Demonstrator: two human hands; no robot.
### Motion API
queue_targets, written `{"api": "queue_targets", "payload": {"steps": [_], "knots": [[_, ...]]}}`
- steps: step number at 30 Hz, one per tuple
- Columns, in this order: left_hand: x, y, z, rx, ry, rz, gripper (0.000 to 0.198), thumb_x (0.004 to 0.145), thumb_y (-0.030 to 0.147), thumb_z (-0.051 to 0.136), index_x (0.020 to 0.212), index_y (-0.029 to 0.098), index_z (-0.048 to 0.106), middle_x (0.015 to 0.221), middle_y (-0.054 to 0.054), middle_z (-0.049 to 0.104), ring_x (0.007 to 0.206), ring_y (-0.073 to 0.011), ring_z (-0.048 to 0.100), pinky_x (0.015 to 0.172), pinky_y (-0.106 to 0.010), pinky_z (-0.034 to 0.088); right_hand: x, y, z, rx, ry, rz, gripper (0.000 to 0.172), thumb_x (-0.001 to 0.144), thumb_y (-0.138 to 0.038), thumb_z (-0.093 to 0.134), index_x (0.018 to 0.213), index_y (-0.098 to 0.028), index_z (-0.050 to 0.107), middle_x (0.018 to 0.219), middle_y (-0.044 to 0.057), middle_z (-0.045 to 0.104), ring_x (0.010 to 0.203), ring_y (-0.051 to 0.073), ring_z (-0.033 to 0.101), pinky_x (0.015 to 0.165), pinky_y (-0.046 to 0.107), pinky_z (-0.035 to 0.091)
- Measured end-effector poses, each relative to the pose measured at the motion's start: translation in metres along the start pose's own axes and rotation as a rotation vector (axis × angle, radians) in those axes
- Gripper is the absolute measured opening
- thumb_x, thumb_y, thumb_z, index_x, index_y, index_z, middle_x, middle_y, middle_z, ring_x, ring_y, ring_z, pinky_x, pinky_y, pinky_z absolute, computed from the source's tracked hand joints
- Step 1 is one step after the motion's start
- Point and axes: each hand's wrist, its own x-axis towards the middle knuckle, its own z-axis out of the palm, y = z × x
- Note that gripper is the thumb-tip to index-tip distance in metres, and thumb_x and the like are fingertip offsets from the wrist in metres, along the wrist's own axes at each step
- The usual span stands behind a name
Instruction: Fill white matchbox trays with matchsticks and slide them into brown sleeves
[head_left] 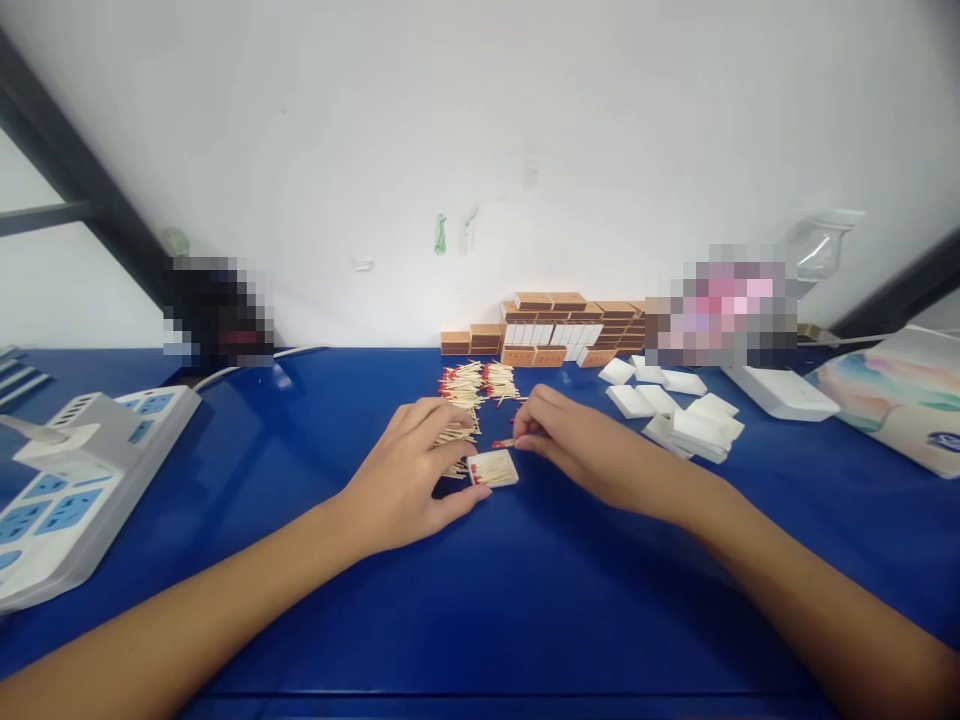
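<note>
A small white matchbox tray (493,467) holding red-tipped matches lies on the blue table (480,600). My left hand (411,472) rests beside it, fingers curled, thumb and fingertips against the tray's left side and over loose matches. My right hand (570,432) pinches a red-tipped match (503,442) just above the tray's far edge. A pile of loose matches (476,385) lies just beyond both hands.
Stacked brown matchboxes (570,330) line the white wall. Several empty white trays (679,410) lie to the right, with a white box (784,392) and a tissue pack (896,400) beyond. A power strip (67,480) sits at the left.
</note>
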Motion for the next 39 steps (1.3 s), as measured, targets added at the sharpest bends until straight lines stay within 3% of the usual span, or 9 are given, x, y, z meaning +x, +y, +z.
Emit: {"api": "queue_targets", "payload": {"steps": [6, 15, 21, 29, 35, 39], "knots": [[0.001, 0.0, 0.001, -0.001, 0.006, 0.003, 0.024, 0.094, 0.04, 0.073, 0.106, 0.019, 0.074, 0.128, -0.012, 0.067, 0.127, -0.0315, 0.056, 0.104, -0.05, 0.046, 0.001, -0.018, 0.02, -0.053, -0.053, -0.054, 0.01, 0.108, -0.022, 0.048, 0.101, -0.021, 0.055, 0.108, 0.007, 0.061, 0.087, 0.02, 0.061, 0.075, 0.033, 0.047], [0.0, 0.0, 0.001, -0.004, -0.012, 0.007, 0.026, 0.093, 0.04, 0.074, 0.106, 0.018, 0.075, 0.129, -0.012, 0.067, 0.127, -0.0314, 0.056, 0.106, -0.051, 0.045, -0.002, -0.003, -0.001, -0.002, -0.071, -0.016, 0.013, 0.107, -0.03, 0.053, 0.1, -0.023, 0.06, 0.106, 0.004, 0.061, 0.089, 0.018, 0.059, 0.077, 0.033, 0.044], [0.0, 0.0, -0.001, -0.009, -0.021, 0.009, 0.024, 0.093, 0.04, 0.074, 0.105, 0.018, 0.075, 0.129, -0.012, 0.067, 0.127, -0.0314, 0.056, 0.105, -0.05, 0.046, -0.002, -0.005, 0.006, -0.001, -0.136, -0.007, 0.02, 0.109, -0.031, 0.048, 0.095, -0.021, 0.058, 0.103, 0.004, 0.062, 0.086, 0.019, 0.059, 0.077, 0.035, 0.044], [0.0, 0.0, 0.001, -0.013, -0.022, 0.016, 0.025, 0.094, 0.04, 0.074, 0.107, 0.018, 0.075, 0.13, -0.012, 0.066, 0.127, -0.0313, 0.056, 0.104, -0.05, 0.047, 0.0, -0.012, 0.014, -0.013, -0.154, -0.014, 0.015, 0.108, -0.022, 0.047, 0.096, -0.021, 0.056, 0.106, 0.006, 0.061, 0.087, 0.019, 0.058, 0.077, 0.034, 0.044], [0.0, 0.0, 0.0, -0.016, -0.022, 0.02, 0.026, 0.093, 0.04, 0.075, 0.107, 0.018, 0.074, 0.13, -0.012, 0.066, 0.128, -0.0313, 0.056, 0.105, -0.05, 0.047, 0.003, -0.002, 0.009, 0.04, -0.075, -0.079, 0.022, 0.109, -0.029, 0.046, 0.098, -0.022, 0.063, 0.103, 0.006, 0.064, 0.09, 0.02, 0.061, 0.08, 0.033, 0.047], [-0.001, 0.0, 0.001, -0.02, -0.023, 0.027, 0.027, 0.093, 0.041, 0.074, 0.108, 0.019, 0.074, 0.13, -0.013, 0.066, 0.128, -0.0321, 0.056, 0.106, -0.052, 0.047, 0.007, 0.03, -0.01, -0.057, 0.148, -0.038, 0.02, 0.105, -0.032, 0.05, 0.104, -0.022, 0.068, 0.103, 0.008, 0.066, 0.093, 0.023, 0.063, 0.082, 0.036, 0.048]]}}
